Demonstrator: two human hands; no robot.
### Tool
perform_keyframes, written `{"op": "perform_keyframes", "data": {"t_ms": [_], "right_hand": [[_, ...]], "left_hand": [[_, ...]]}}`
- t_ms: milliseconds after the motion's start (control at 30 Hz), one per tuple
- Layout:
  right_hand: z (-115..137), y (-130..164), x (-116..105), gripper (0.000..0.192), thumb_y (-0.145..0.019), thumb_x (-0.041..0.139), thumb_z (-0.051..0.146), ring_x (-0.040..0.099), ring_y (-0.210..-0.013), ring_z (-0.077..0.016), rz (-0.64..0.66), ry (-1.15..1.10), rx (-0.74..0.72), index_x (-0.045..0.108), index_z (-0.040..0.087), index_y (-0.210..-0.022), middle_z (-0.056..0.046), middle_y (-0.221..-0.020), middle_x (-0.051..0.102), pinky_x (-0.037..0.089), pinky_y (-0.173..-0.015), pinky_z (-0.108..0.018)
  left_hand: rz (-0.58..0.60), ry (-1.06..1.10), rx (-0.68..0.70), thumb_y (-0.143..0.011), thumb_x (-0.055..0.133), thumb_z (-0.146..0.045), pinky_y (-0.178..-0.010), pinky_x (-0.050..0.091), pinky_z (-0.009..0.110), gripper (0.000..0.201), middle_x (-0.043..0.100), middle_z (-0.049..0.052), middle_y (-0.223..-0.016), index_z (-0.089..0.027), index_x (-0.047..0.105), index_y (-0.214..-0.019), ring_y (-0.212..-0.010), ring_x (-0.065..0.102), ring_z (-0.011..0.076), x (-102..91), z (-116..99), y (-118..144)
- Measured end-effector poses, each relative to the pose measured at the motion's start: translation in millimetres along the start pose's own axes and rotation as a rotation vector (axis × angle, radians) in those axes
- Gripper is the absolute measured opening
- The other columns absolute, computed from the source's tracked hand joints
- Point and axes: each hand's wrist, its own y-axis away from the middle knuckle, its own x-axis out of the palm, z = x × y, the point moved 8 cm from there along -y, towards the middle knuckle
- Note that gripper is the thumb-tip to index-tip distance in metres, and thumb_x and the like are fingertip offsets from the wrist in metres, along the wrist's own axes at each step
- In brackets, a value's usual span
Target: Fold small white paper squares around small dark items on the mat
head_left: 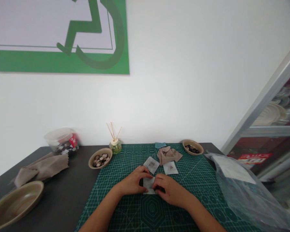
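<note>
Holding: left hand (134,181) and right hand (169,189) both pinch a small white sachet (149,184), flat on the green mat (135,212).
Axis: sachet roughly square; direction unclear.
Beyond: two more sachets (151,164), crumpled cloth (168,154), bowl of stones (100,158).

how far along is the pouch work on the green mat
Looks done: two small white pouches lie flat on the green mat just beyond the hands. In hand: the left hand and right hand pinch a third white pouch between them. Likely left: dark pieces remain in the left bowl and the right bowl, so this seems early to midway.
</note>
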Motion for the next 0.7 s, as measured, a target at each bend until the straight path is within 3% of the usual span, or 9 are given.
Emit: {"op": "perform_keyframes", "data": {"t_ms": [700], "right_hand": [[3.3, -0.2, -1.9, 0.021, -0.076, 0.054, 0.004, 0.054, -0.087, -0.0166, 0.0, 0.021, -0.005, 0.061, 0.019, -0.09, -0.003, -0.093, 0.056, 0.044, -0.079, -0.029]], "left_hand": [[-0.004, -0.009, 0.003, -0.062, 0.074, -0.009, -0.096, 0.038, 0.033, 0.054, 0.052, 0.005, -0.112, -0.023, 0.062, -0.113, -0.11, 0.047, 0.0221, -1.1, -1.6, -0.3]]}}
